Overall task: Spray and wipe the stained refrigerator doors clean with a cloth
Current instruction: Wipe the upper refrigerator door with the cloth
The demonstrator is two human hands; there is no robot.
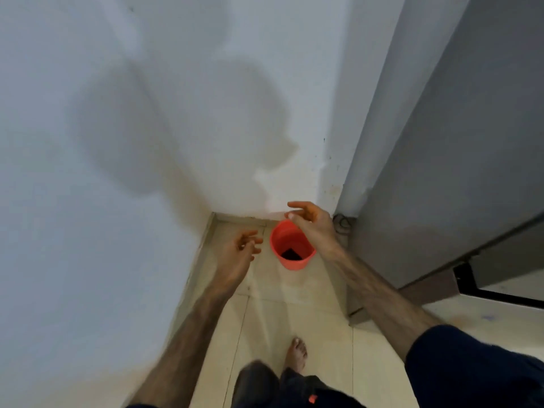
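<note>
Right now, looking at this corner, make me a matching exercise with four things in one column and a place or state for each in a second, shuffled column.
Things:
1. bucket
2. left hand
3. right hand
4. refrigerator

Places or states:
A. grey, along the right side of the view
B. orange, on the floor in the corner, something dark at its bottom
C. empty, fingers loose, left of the bucket
D. empty, reaching over the bucket's rim

Pairs: 1-B, 2-C, 3-D, 4-A
</note>
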